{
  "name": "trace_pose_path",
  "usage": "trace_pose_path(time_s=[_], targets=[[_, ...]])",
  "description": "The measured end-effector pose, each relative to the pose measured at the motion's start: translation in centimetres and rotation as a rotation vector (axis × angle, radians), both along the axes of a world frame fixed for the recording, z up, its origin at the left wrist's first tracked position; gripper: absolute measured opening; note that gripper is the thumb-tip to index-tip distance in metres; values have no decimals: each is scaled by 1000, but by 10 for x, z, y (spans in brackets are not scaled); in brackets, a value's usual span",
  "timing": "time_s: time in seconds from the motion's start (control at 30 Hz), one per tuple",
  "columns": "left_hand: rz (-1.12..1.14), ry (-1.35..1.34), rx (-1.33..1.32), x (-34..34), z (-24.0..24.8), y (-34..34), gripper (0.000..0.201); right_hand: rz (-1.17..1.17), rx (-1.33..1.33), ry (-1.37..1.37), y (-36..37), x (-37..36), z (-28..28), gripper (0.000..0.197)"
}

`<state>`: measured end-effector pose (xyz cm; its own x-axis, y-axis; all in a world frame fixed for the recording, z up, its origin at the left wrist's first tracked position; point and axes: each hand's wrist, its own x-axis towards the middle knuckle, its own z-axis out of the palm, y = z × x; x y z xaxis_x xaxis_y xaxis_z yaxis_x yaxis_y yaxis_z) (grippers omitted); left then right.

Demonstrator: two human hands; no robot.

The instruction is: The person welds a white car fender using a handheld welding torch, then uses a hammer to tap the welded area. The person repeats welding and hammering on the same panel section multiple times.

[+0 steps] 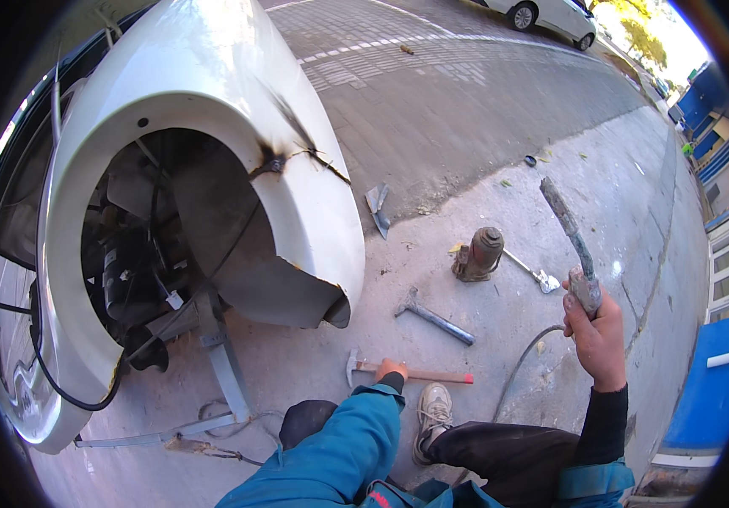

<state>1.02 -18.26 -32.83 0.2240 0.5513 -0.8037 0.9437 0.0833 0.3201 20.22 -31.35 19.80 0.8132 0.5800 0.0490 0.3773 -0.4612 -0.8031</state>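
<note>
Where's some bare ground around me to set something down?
There's bare concrete between the metal scrap and the bottle jack, and more between the right hand and the blue panel. It's crowded near the left hand: red-ended hammer, metal-handled hammer and shoe.

Bright outdoor daylight; sky [688,35] blown out, upper right. Glossy sheen along the white car panel [309,216]. Wheel opening [212,190] in deep shadow, inner parts hard to tell. Heavy fisheye: black corners, blue wall [712,385] bowed near the rim. Red-tipped hammer [436,375] reads fairly sharp mid-frame.
</note>
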Motion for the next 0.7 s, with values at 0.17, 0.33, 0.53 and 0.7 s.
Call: trace_pose_path(time_s=[0.17,0.33,0.53,0.7], targets=[[533,51,121,-22,26,21,40,6,18,3,10,-5,1,24],[672,-22,188,-34,49,16,55,37,89,8,25,-4,4,26],[823,-552,-391,-75,176,16,40,35,130,14,47,7,13,29],[699,-842,-243,-141,292,26,30,65,96,-20,66,10,14,30]])
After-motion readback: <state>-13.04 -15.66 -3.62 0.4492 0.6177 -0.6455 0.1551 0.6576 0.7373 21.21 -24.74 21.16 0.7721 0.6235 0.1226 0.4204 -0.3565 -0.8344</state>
